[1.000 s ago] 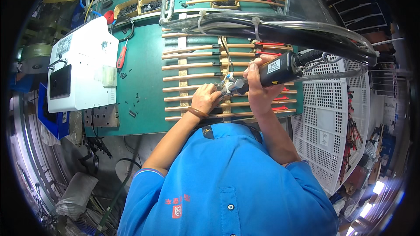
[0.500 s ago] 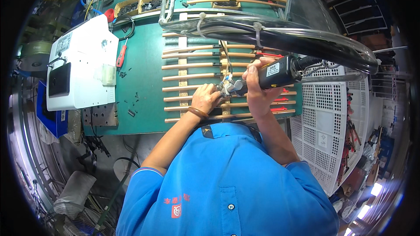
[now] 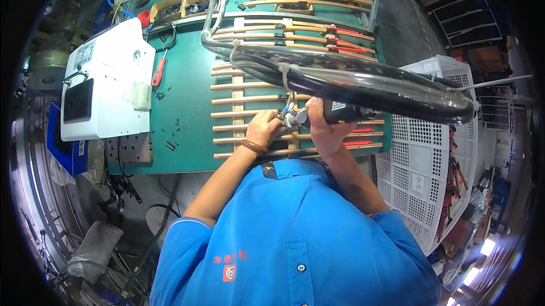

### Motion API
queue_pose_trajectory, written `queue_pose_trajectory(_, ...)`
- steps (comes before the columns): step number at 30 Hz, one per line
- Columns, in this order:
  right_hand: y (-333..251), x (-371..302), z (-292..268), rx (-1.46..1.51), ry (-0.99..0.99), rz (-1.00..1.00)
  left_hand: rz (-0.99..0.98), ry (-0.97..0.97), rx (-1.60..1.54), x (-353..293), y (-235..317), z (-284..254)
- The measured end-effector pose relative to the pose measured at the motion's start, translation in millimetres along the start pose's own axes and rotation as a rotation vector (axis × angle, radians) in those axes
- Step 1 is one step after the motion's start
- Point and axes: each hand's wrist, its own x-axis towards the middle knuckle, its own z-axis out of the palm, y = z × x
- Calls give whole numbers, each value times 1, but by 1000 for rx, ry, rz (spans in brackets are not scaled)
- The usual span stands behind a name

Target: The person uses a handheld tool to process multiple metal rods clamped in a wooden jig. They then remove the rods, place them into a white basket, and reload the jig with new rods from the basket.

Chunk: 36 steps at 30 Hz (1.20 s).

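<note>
My right hand (image 3: 329,135) wraps around the black body of a powered screwdriver (image 3: 344,114), held sideways with its metal head (image 3: 292,117) pointing left. The black hose bundle above covers part of the tool. My left hand (image 3: 264,130), a brown bangle (image 3: 253,146) on its wrist, has its fingers bent together against the metal head. What they pinch there is hidden. Beneath both hands lies a row of slim wooden strips (image 3: 230,128), several with small black fittings and red pieces near their right ends. They rest across upright wooden rails (image 3: 237,95).
A thick hose bundle (image 3: 386,82) arches low over the strips. On the green table (image 3: 187,101) stand a white machine (image 3: 108,87) and a red-handled screwdriver (image 3: 158,72), among loose black bits. Cartons of black parts (image 3: 196,6) sit at the back; white perforated crates (image 3: 411,153) stand right.
The hose bundle has swung down and nearer, now covering much of the screwdriver's body. My right hand has shifted slightly left and down with the tool. My left hand has barely moved.
</note>
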Motion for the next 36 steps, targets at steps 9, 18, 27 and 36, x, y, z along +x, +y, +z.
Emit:
queue_pose_trajectory(9, -1, -5, -2, -433, -115, -296, -21, -29, -1, -7, -3, 2)
queue_pose_trajectory(18, 8, -7, 1, 11, -103, 10, 32, 34, 33, -6, -7, 6)
queue_pose_trajectory(27, -90, 89, -3, 270, 155, 217, 13, 90, 41, -4, 10, -25)
queue_pose_trajectory(36, -86, 83, -25, 213, 143, 232, -1127, 792, 371, -146, -83, -150)
